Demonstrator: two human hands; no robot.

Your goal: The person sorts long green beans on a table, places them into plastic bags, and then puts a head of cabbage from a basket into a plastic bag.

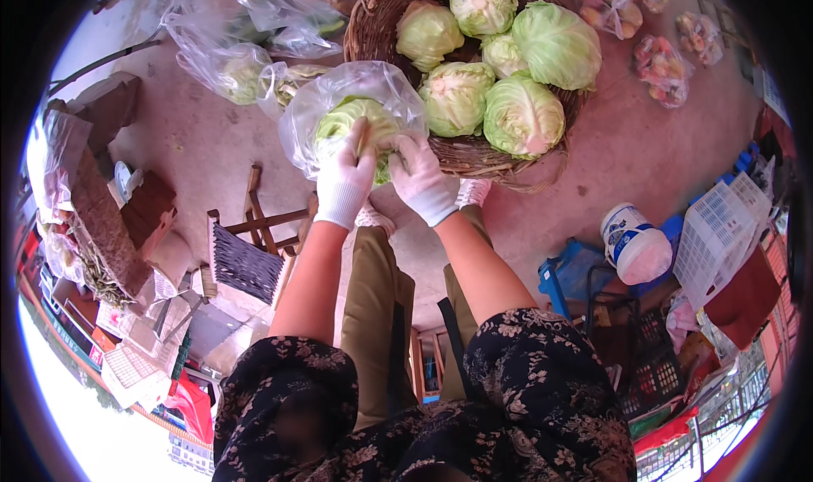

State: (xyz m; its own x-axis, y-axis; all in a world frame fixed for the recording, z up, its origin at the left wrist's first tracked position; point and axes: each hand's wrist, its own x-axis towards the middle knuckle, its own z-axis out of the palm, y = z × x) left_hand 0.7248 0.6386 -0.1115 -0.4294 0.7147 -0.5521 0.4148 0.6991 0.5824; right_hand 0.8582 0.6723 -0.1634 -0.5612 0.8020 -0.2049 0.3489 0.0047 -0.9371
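Both my hands wear white knit gloves. A head of cabbage (359, 121) lies in the mouth of a clear plastic bag (298, 117), left of a woven wicker basket (375, 12). My left hand (350, 164) presses on the near side of this cabbage, fingers over its leaves. With bent fingers, my right hand (414, 168) grips the bag's edge at the cabbage's right side; the fingertips are partly hidden. Inside the basket sit several loose green cabbages (524, 115).
Clear bags of vegetables (241, 69) lie at the upper left, bags of fruit (660, 69) at the upper right. A folding stool (244, 263) stands left of my legs. To the right are a white bucket (635, 244) and a plastic crate (718, 237).
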